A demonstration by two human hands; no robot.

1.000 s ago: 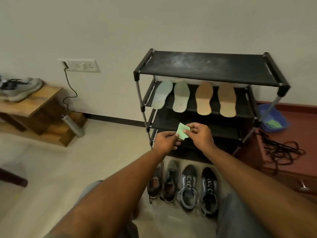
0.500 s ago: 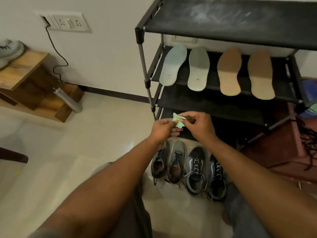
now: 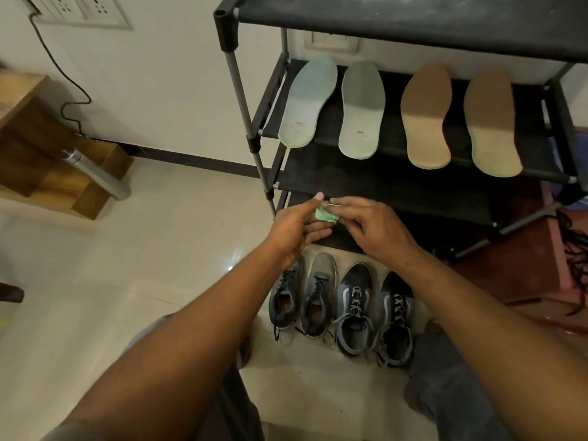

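crumpled green scrap between two hands at the shoe rack

small green scrap [image 3: 325, 215], soft and creased into an irregular wad, held in the air between both hands, just in front of the lower shelves of the rack and above the row of shoes. pinched at its right side by the curled fingers [image 3: 346, 203] of the right hand [image 3: 374, 226], index and thumb closed on the wad, the other fingers bent under. left hand [image 3: 294, 229] turned palm-in, fingers nearly straight and loosely spread beneath the scrap, thumb lifted straight above it, touching rather than clasping. bare forearms reaching in from below.

behind them, a shoe rack [image 3: 245, 100] of thin grey metal tubes, black plastic joints and taut black fabric shelves, the top one dusty. on the second shelf four flat insoles, heel ends overhanging the front bar: two pale green insoles [image 3: 307, 103], smooth and faintly stained at the heel, side by side; two tan insoles [image 3: 426, 116], matt and fibrous-looking, to their right.

on the glossy cream tiled floor [image 3: 159, 265], four low lace-up shoes, toes toward the rack: grey pair [image 3: 313, 300] at left, dark pair [image 3: 353, 313] with pale side stripes and grey laces at right, all close together.

at far left, a cylindrical brushed-metal flask [image 3: 95, 173] leaning tilted against a stepped wooden block [image 3: 38, 160]; thin black cable [image 3: 73, 103] looping down from a white wall socket [image 3: 79, 11]
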